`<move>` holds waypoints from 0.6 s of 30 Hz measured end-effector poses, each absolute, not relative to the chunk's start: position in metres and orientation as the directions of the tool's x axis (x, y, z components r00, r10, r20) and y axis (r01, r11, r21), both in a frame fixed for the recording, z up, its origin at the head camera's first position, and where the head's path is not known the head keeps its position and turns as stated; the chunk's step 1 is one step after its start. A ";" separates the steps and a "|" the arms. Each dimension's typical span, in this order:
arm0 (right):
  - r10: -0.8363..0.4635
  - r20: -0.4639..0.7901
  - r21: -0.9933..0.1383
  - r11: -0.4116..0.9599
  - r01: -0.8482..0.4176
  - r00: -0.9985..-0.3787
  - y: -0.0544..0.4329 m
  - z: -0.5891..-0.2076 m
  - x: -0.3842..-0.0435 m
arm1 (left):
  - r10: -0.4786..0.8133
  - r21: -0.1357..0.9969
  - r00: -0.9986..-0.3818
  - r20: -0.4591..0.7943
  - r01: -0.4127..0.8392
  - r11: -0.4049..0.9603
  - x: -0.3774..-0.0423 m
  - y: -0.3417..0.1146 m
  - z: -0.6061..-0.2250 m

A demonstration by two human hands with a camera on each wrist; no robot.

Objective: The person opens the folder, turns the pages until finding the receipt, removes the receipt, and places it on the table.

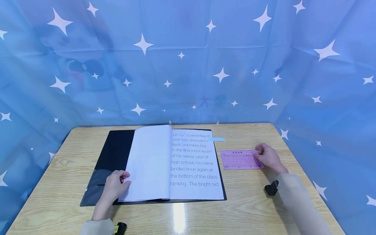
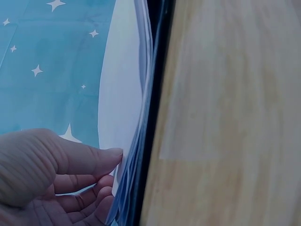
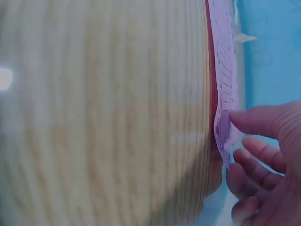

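An open black-covered book (image 1: 118, 147) lies on the table, a blank white page (image 1: 149, 163) on its left and a page of large printed text (image 1: 194, 163) on its right. My left hand (image 1: 114, 186) is at the left edge of the blank page, thumb and bent fingertips resting on it; up close, the page (image 2: 123, 70) bows upward beside the thumb. To the right of the book, my right hand (image 1: 268, 158) pinches the right end of a pink receipt slip (image 1: 239, 160). That end of the slip (image 3: 225, 94) curls up between thumb and fingers.
A light blue strip (image 1: 217, 139) sticks out past the text page's right edge. A wooden table (image 1: 199, 217) carries everything, with a blue star-patterned curtain (image 1: 188, 81) behind it. A small black device (image 1: 271, 188) sits at the right wrist.
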State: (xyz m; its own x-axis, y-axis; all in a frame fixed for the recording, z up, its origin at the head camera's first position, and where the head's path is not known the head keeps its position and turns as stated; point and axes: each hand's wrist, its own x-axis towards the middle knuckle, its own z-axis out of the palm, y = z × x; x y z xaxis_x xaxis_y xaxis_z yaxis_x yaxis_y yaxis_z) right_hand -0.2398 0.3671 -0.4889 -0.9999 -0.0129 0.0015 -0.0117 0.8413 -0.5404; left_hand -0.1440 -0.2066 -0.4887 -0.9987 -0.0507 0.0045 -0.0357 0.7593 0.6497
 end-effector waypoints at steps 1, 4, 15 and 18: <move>-0.007 0.003 -0.534 0.845 -0.007 -1.000 0.367 -0.489 -0.239 | -0.049 0.649 -0.999 0.005 -0.034 0.760 -0.144 -0.207 -0.489; 0.001 0.039 -0.533 0.846 -0.020 -0.999 0.366 -0.490 -0.238 | -0.047 0.645 -0.999 0.005 -0.032 0.763 -0.144 -0.206 -0.490; 0.024 0.188 -0.676 0.729 -0.112 -0.982 0.331 -0.480 -0.224 | 0.041 0.570 -0.999 -0.035 0.013 0.821 -0.146 -0.196 -0.475; -0.026 0.218 -0.685 0.708 -0.172 -0.976 0.312 -0.474 -0.226 | 0.040 0.564 -0.998 0.052 0.063 0.824 -0.147 -0.190 -0.468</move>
